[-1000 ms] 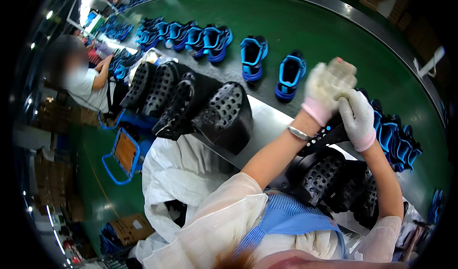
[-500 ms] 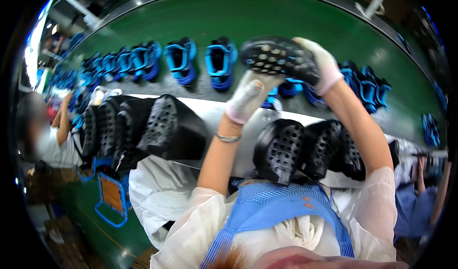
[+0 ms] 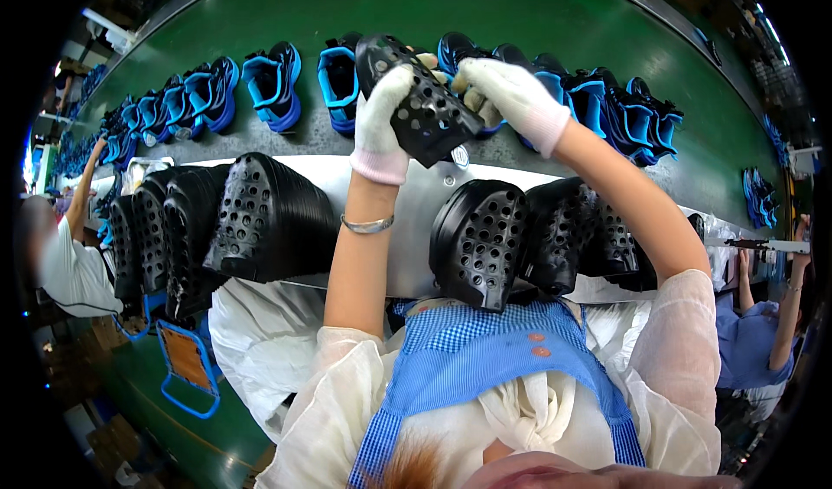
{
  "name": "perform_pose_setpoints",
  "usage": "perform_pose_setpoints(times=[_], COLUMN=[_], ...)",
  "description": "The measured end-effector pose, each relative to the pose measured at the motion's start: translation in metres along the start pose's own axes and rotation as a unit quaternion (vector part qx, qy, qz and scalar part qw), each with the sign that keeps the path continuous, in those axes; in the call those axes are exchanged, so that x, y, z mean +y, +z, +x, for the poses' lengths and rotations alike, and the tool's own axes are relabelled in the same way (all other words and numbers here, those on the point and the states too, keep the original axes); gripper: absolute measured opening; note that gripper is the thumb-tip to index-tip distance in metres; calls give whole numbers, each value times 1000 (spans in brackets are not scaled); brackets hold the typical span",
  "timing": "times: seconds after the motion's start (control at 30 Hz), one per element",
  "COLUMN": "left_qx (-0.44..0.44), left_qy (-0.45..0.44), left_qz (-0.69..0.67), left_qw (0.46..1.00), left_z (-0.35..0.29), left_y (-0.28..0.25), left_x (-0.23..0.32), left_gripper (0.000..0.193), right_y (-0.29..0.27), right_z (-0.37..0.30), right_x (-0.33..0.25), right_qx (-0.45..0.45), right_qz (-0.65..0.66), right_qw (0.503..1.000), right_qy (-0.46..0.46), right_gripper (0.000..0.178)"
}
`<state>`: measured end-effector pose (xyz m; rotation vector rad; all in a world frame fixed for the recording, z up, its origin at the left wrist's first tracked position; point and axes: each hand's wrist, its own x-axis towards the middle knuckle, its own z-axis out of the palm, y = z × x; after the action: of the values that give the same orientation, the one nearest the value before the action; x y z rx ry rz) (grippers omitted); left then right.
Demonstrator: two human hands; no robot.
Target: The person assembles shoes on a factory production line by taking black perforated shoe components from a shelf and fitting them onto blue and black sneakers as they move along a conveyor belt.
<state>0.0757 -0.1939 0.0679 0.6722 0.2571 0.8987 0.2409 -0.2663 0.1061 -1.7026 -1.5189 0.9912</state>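
A black shoe-shaped shell point(image 3: 426, 118), punched with round holes, is tilted over the row of shoes. My left hand point(image 3: 381, 129), in a white glove, grips it by its left side, with fingertips showing beyond its far edge. My right hand point(image 3: 520, 103), also gloved, is closed with curled fingers beside the shell's right edge; whether it pinches anything is hidden. Just behind the shell stands a black shoe with bright blue lining point(image 3: 336, 81). Partly covered by my right hand are more such shoes, including one black toe point(image 3: 455, 48).
Nested stacks of similar black shells lie at left point(image 3: 251, 216) and centre right point(image 3: 481, 246) on a pale metal ledge point(image 3: 403, 229). Beyond it, a green belt point(image 3: 347, 8) carries shoes. Co-workers sit at left point(image 3: 74, 259) and right point(image 3: 750, 346). A blue-framed chair point(image 3: 186, 359) stands lower left.
The shell has swung leftward and turned, now slanting down to the right. My left hand has moved up and left along its side; my right hand has shifted left, off its earlier end grip.
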Motion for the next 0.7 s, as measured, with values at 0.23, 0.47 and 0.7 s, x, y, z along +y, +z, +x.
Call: perform_pose_setpoints(times=[0.23, 0.47, 0.7], left_qx=[156, 251, 235], left_qy=[75, 78, 22], left_qz=[53, 34, 426], left_qw=[983, 964, 873], left_z=[3, -6, -3], left_y=[-14, -19, -32], left_x=[-21, -25, -23], left_gripper=[25, 28, 53], right_y=[38, 62, 39], right_z=[-9, -18, -3], right_x=[-44, -41, -13], right_qx=[-6, 12, 52], right_qz=[-256, -260, -254], right_qw=[966, 964, 962], right_qy=[-34, -60, -91], right_gripper=[39, 32, 27])
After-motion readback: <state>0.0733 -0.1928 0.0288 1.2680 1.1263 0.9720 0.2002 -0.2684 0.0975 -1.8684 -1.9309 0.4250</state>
